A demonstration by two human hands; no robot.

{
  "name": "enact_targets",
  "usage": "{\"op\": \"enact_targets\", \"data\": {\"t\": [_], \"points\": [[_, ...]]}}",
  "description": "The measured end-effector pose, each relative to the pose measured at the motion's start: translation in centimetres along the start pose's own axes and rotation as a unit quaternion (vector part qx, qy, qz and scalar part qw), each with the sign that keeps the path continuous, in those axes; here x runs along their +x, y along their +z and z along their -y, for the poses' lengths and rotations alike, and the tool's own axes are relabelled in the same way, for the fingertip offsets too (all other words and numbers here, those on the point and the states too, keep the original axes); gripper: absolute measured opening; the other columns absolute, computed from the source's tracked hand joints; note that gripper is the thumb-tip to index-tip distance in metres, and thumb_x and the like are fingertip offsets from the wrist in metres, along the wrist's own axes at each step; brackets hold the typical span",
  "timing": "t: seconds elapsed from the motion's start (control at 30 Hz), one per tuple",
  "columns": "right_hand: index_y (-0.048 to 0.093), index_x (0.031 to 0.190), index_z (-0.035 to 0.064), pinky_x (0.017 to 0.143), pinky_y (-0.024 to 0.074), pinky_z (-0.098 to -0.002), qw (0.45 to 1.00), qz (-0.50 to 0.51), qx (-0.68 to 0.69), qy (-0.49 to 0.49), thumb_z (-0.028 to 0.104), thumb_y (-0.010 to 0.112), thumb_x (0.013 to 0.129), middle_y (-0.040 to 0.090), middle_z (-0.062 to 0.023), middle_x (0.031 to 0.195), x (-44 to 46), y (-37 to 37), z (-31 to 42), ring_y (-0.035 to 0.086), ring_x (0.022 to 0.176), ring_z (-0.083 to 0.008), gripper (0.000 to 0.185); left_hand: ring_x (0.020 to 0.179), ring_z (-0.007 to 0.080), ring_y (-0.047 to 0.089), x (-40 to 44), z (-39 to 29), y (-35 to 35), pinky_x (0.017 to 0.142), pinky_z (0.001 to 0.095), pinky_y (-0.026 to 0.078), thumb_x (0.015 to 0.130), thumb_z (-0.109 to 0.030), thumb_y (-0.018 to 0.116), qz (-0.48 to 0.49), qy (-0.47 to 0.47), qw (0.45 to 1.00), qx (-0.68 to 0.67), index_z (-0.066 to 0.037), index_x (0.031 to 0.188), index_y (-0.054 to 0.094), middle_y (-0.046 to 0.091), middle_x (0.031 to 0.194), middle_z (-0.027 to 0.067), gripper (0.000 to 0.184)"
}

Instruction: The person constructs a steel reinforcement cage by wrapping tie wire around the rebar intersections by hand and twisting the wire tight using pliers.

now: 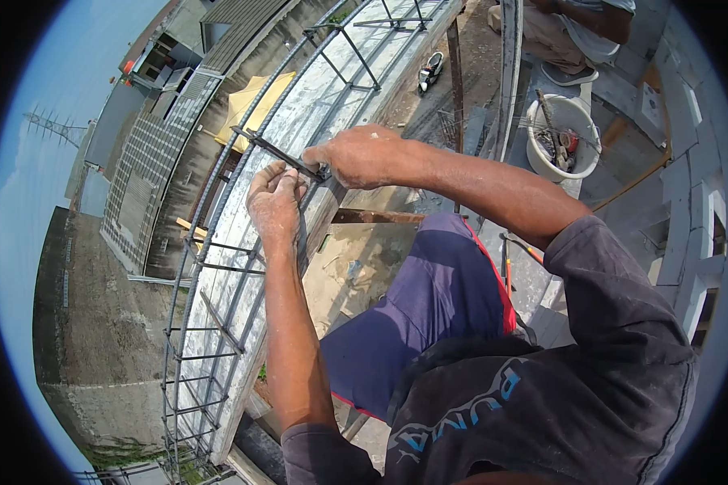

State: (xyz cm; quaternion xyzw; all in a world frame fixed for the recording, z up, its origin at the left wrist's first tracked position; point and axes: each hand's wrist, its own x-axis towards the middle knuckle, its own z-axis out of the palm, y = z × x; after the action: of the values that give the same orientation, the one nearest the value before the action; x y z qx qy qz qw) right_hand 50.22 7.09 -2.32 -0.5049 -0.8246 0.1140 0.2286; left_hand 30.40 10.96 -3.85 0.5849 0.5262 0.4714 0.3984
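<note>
A cage of ribbed steel rebar (192, 287) with square stirrups curves along a white-stained formwork board (247, 214). My left hand (275, 208) is closed, its fingertips pinched together just below one dark steel stirrup (279, 153). Whatever lies between those fingertips is too small to make out. From the other side, my right hand (362, 158) curls its fingers at the inner end of that same stirrup, index finger against the bar. The two hands are close together, with the stirrup's corner between them. Part of that corner is hidden by the fingers.
Beyond the formwork there is a drop to rooftops (141, 194) and a yellow canopy (251, 105). A white bucket (562, 166) holding tools stands at the right, near another seated person (578, 36). Orange-handled tools (526, 249) lie beside my leg. Far below is a motorcycle (430, 71).
</note>
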Motion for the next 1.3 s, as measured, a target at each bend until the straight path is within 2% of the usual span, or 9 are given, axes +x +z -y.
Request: {"op": "enact_targets", "data": {"t": [0.17, 0.37, 0.57, 0.67, 0.8, 0.9, 1.0, 1.03, 1.3], "points": [[0.062, 0.126, 0.0197, 0.069, 0.0549, -0.0520, 0.999, 0.006, -0.034, -0.040, 0.010, 0.058, 0.090, 0.071, -0.0191, 0.084, 0.7, 0.0, -1.4, 0.072, 0.083, -0.0380, 0.038, 0.082, 0.0154, 0.070, 0.8, 0.7, 0.3, 0.072, 0.0273, 0.058, 0.093, -0.004, 0.068, 0.021, 0.052, 0.998, -0.002, 0.006, 0.119, 0.063, 0.072, 0.096, 0.0133, 0.028], [0.061, 0.126, 0.0210, 0.065, 0.0555, -0.0505, 0.993, -0.087, -0.029, -0.069, 0.013, 0.059, 0.092, 0.072, -0.0173, 0.084, 0.0, 2.0, -2.5, 0.072, 0.081, -0.0367, 0.035, 0.086, 0.0133, 0.069, 0.1, -1.1, 1.0, 0.079, 0.0255, 0.054, 0.091, -0.006, 0.068, 0.071, 0.072, 0.992, 0.072, 0.007, 0.127, 0.062, 0.075, 0.099, 0.0129, 0.039], [0.057, 0.131, 0.0176, 0.062, 0.0560, -0.0499, 0.985, -0.164, -0.017, -0.043, 0.013, 0.059, 0.093, 0.073, -0.0160, 0.090, -0.7, 3.7, -2.7, 0.072, 0.080, -0.0358, 0.038, 0.098, 0.0135, 0.070, 0.4, 0.2, 0.1, 0.088, 0.0263, 0.054, 0.094, -0.005, 0.064, 0.127, 0.080, 0.989, -0.009, 0.007, 0.130, 0.059, 0.075, 0.104, 0.0130, 0.038], [0.058, 0.128, 0.0161, 0.062, 0.0566, -0.0492, 0.984, -0.170, -0.034, -0.050, 0.015, 0.059, 0.093, 0.073, -0.0158, 0.091, -0.7, 3.9, -2.7, 0.073, 0.081, -0.0357, 0.035, 0.101, 0.0147, 0.070, 0.4, 0.4, 0.0, 0.090, 0.0270, 0.053, 0.097, -0.006, 0.061, 0.141, 0.107, 0.984, 0.028, 0.007, 0.132, 0.058, 0.075, 0.107, 0.0137, 0.037], [0.058, 0.124, 0.0143, 0.064, 0.0581, -0.0483, 0.987, -0.147, -0.060, -0.034, 0.016, 0.057, 0.094, 0.072, -0.0148, 0.091, -0.9, 3.8, -2.3, 0.073, 0.084, -0.0358, 0.030, 0.099, 0.0191, 0.070, 0.9, 0.4, -0.2, 0.088, 0.0310, 0.055, 0.090, -0.003, 0.063, 0.148, 0.136, 0.970, 0.135, 0.006, 0.133, 0.056, 0.073, 0.113, 0.0143, 0.044], [0.058, 0.119, 0.0130, 0.067, 0.0597, -0.0476, 0.984, -0.166, -0.063, -0.034, 0.018, 0.054, 0.095, 0.071, -0.0148, 0.089, -1.2, 4.2, -2.2, 0.073, 0.088, -0.0356, 0.025, 0.103, 0.0266, 0.068, -0.4, -0.3, -0.1, 0.092, 0.0379, 0.054, 0.083, -0.006, 0.068, 0.140, 0.202, 0.947, 0.209, 0.002, 0.133, 0.055, 0.069, 0.116, 0.0167, 0.052], [0.059, 0.116, 0.0144, 0.066, 0.0599, -0.0470, 0.978, -0.198, -0.059, -0.032, 0.018, 0.055, 0.095, 0.069, -0.0136, 0.087, -1.8, 4.7, -2.0, 0.073, 0.086, -0.0351, 0.022, 0.110, 0.0352, 0.064, -0.8, -0.7, -0.8, 0.097, 0.0444, 0.051, 0.079, -0.011, 0.073, 0.120, 0.400, 0.821, 0.389, -0.001, 0.132, 0.051, 0.065, 0.118, 0.0192, 0.058], [0.060, 0.115, 0.0153, 0.066, 0.0599, -0.0468, 0.977, -0.206, -0.052, -0.033, 0.018, 0.055, 0.095, 0.068, -0.0131, 0.086, -1.8, 5.0, -2.0, 0.073, 0.085, -0.0350, 0.021, 0.110, 0.0418, 0.062, -0.9, -0.7, -0.7, 0.100, 0.0486, 0.048, 0.079, -0.014, 0.076, 0.151, 0.374, 0.844, 0.352, -0.002, 0.132, 0.048, 0.064, 0.119, 0.0212, 0.062], [0.063, 0.122, 0.0162, 0.068, 0.0611, -0.0458, 0.984, -0.171, -0.050, -0.013, 0.016, 0.060, 0.094, 0.059, -0.0176, 0.110, -2.5, 3.9, -1.4, 0.072, 0.085, -0.0378, 0.027, 0.113, 0.0377, 0.063, -0.9, -0.5, -0.2, 0.100, 0.0457, 0.048, 0.085, -0.010, 0.075, 0.178, 0.284, 0.893, 0.300, -0.005, 0.140, 0.039, 0.063, 0.118, 0.0196, 0.065]]}}
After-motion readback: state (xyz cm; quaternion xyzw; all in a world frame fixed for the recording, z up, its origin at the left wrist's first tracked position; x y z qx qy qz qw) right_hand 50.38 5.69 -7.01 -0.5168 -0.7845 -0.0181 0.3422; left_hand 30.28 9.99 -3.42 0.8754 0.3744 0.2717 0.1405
